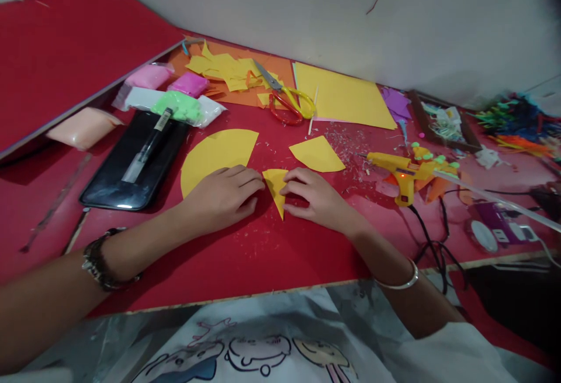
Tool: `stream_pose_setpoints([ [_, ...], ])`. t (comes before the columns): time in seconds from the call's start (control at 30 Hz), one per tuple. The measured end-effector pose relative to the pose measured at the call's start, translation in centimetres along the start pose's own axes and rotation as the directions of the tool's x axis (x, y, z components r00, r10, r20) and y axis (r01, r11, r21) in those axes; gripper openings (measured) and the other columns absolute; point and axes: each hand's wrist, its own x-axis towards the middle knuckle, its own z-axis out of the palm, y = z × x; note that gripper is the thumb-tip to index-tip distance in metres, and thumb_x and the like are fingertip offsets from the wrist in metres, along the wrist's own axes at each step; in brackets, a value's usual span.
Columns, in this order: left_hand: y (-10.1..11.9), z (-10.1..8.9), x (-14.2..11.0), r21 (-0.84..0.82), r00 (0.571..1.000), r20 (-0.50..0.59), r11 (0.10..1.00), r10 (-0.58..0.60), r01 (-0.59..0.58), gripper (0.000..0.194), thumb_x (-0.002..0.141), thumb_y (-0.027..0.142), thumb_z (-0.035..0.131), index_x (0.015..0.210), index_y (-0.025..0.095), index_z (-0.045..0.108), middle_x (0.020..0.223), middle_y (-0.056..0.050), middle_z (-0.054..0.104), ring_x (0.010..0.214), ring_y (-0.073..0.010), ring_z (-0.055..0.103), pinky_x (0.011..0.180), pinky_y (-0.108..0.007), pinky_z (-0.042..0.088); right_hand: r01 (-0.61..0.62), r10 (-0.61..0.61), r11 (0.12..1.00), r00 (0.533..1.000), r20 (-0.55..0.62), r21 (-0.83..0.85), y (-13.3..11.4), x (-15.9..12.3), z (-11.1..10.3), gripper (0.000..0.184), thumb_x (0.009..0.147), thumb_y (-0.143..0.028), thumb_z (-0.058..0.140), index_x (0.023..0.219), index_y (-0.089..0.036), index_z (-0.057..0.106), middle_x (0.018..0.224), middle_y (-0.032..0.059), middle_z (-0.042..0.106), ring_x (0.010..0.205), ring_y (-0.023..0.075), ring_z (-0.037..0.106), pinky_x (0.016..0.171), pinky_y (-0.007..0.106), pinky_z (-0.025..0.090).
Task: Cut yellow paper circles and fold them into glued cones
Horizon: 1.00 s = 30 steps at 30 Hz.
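Observation:
A narrow yellow paper wedge (276,187) lies between my two hands on the red tabletop, its point toward me. My right hand (316,200) has its bent fingertips on the wedge's right edge, thumb and forefinger a little apart. Loosely curved and holding nothing visible, my left hand (223,197) rests with its fingertips at the wedge's left edge. Partly under that hand is a larger yellow paper part-disc (214,155). Beyond my right hand lies another yellow paper piece (318,155), flat and apart from the hand.
Scissors (284,99) lie at the back among yellow paper scraps (223,68) and a yellow sheet (350,95). To the left, a marker (149,144) rests on a black phone (131,166), near clay packets (149,76). A corded yellow glue gun (405,175) lies right.

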Motion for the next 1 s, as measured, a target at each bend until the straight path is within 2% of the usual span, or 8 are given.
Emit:
stream_pose_setpoints([
  [0.6, 0.31, -0.13, 0.18, 0.015, 1.000, 0.017, 1.000, -0.013, 0.012, 0.026, 0.084, 0.022, 0.041, 0.105, 0.017, 0.055, 0.106, -0.008, 0.059, 0.095, -0.0227, 0.052, 0.082, -0.035, 0.043, 0.002, -0.002, 1.000, 1.000, 0.004, -0.001, -0.31, -0.13, -0.15, 0.025, 0.075, -0.035, 0.060, 0.093, -0.019, 0.057, 0.102, 0.0092, 0.052, 0.097, 0.0223, 0.049, 0.085, 0.036, 0.040],
  [0.8, 0.22, -0.06, 0.20, 0.028, 1.000, 0.003, 1.000, -0.001, 0.000, 0.025, 0.085, 0.023, 0.040, 0.103, 0.017, 0.056, 0.105, -0.008, 0.060, 0.094, -0.0226, 0.053, 0.081, -0.035, 0.043, 0.002, -0.002, 0.999, 1.000, 0.000, 0.040, -0.38, -0.27, -0.21, 0.018, 0.079, -0.027, 0.053, 0.096, -0.019, 0.056, 0.101, 0.0088, 0.053, 0.097, 0.0217, 0.049, 0.085, 0.036, 0.040],
  [1.0, 0.26, -0.13, 0.21, 0.031, 1.000, 0.007, 1.000, 0.002, -0.002, 0.026, 0.084, 0.023, 0.040, 0.103, 0.016, 0.056, 0.106, -0.008, 0.059, 0.095, -0.0226, 0.053, 0.081, -0.035, 0.043, -0.024, 0.024, 1.000, 1.000, 0.011, -0.011, -0.53, -0.34, 0.09, 0.020, 0.078, -0.029, 0.055, 0.095, -0.018, 0.055, 0.104, 0.0094, 0.051, 0.100, 0.0221, 0.047, 0.087, 0.036, 0.038],
])
